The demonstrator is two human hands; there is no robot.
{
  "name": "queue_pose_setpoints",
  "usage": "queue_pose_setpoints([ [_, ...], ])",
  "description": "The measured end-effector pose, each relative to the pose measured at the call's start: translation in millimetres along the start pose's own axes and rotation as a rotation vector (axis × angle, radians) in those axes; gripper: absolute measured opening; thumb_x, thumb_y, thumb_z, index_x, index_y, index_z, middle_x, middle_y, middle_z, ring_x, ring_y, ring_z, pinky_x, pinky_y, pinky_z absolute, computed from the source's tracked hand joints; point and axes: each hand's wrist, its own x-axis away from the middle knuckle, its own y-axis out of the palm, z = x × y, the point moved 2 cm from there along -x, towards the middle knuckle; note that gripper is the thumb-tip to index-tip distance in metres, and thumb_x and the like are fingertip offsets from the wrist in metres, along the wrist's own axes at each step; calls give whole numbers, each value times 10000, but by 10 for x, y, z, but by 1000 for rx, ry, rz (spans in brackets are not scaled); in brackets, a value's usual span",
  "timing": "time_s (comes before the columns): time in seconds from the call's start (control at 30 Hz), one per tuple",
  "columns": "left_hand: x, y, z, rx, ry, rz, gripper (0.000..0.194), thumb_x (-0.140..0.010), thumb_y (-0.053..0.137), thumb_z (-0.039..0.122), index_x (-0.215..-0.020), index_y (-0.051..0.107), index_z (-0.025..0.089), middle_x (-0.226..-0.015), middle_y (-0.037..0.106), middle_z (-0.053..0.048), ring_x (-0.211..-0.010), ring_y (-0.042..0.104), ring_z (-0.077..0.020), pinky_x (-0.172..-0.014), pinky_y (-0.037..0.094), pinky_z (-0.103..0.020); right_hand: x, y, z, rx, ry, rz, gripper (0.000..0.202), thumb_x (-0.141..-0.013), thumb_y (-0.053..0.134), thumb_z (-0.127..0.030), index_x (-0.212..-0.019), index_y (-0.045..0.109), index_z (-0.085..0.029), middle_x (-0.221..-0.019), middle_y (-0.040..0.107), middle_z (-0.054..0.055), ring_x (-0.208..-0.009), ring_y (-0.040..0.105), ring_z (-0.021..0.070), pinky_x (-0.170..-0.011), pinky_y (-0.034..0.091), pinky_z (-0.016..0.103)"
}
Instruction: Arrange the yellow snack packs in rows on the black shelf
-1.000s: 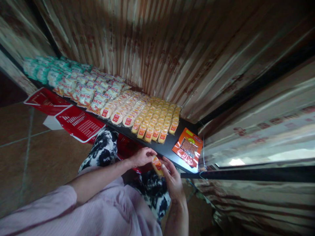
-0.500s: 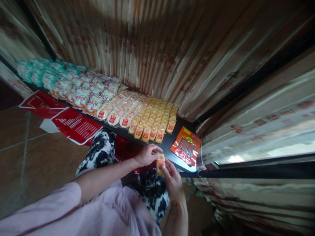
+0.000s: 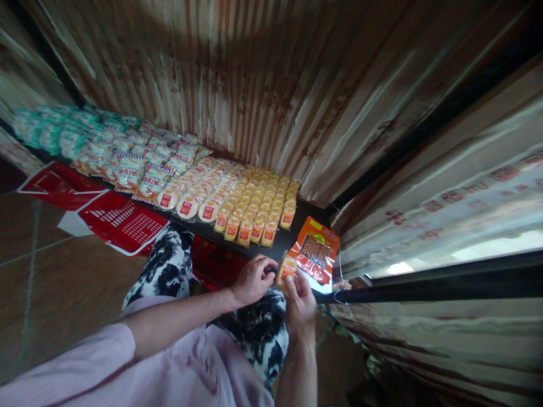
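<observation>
A small yellow packaged snack cake (image 3: 287,270) with a red and orange label is tilted in my right hand (image 3: 302,302), gripped between thumb and fingers. Just to its left, my left hand (image 3: 253,281) hovers with its fingers half curled and a gap between thumb and fingertips. I see nothing held in it. Beyond both hands, rows of matching yellow snack cakes (image 3: 258,203) stand on the black bench (image 3: 203,229). An orange bag of thin sticks (image 3: 316,249) lies flat on the bench beside my right hand.
Left of the yellow cakes stand round pale packaged cakes (image 3: 186,206), white snack bags (image 3: 131,169) and green packets (image 3: 72,135). Red printed sheets (image 3: 123,223) hang off the bench's front edge. A patterned curtain (image 3: 237,73) rises behind, and a dark rail (image 3: 424,288) runs right.
The snack cake has tilted to the right in my right hand and moved up toward the orange bag. My left hand has come away from it. The view has shifted slightly.
</observation>
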Motion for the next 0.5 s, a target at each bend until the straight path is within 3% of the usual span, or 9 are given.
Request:
queue_pose_setpoints([
  [0.23,29,71,30,-26,-15,-56,279,-790,542,100,-1054,614,159,-1025,615,-56,-842,602,-137,-749,524,-226,-94,70,49,-77,-57,102,548,-645,742,-472,-1078,555,-194,-961,681,30,-888,651,179,-824,511,306],
  [0.5,-30,152,1,35,-66,-54,246,-812,526,129,-1040,619,145,-1008,627,-67,-896,620,-158,-758,526,-237,-75,73,72,4,-105,132,524,-747,624,-538,-1122,547,-181,-1029,677,80,-927,644,199,-835,507,335],
])
